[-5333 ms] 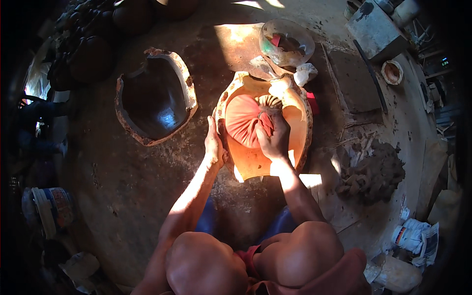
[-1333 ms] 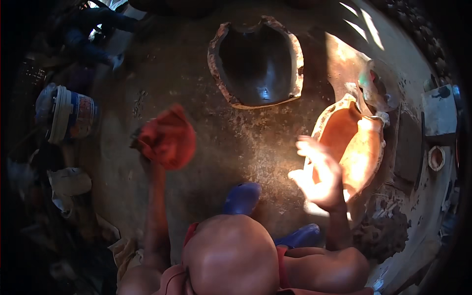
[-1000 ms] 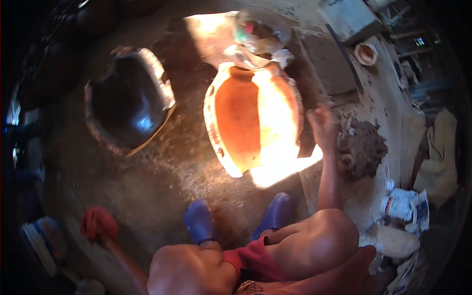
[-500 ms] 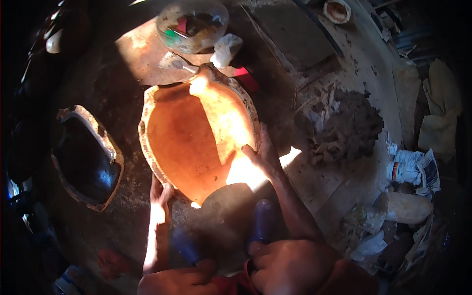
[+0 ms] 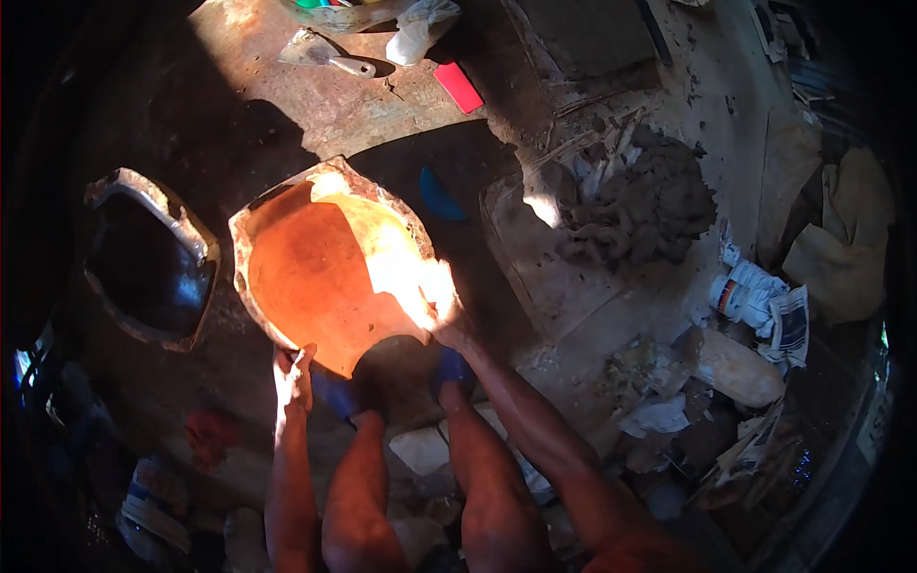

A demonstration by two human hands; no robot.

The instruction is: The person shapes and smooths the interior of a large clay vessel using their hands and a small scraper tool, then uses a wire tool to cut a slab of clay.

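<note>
My two hands hold up a large hollow pot mould half point(image 5: 315, 277), with a smooth orange inside and a thick, chipped, crusty rim. My left hand point(image 5: 294, 377) grips its lower left edge, thumb up along the rim. On the right edge my right hand point(image 5: 441, 301) is closed round the wall, partly washed out by bright sunlight. The fingers under the mould are hidden. A second mould half point(image 5: 205, 250), dark and shiny inside, lies on the ground to the left. My feet in blue shoes point(image 5: 454, 372) are just below the held piece.
A scraper point(image 5: 320, 54), a red block point(image 5: 459, 87) and a white plastic bag point(image 5: 420, 33) lie at the far side by a basin point(image 5: 349, 16). A blue curved piece point(image 5: 440, 196) is in shadow. Wet clay point(image 5: 650, 201) is heaped at right, near crumpled paper and a white container point(image 5: 735, 296).
The pot mould half has shifted left and nearer to me, still in both hands. My view has moved, showing more of my legs; the scraper and blue piece now show fully.
</note>
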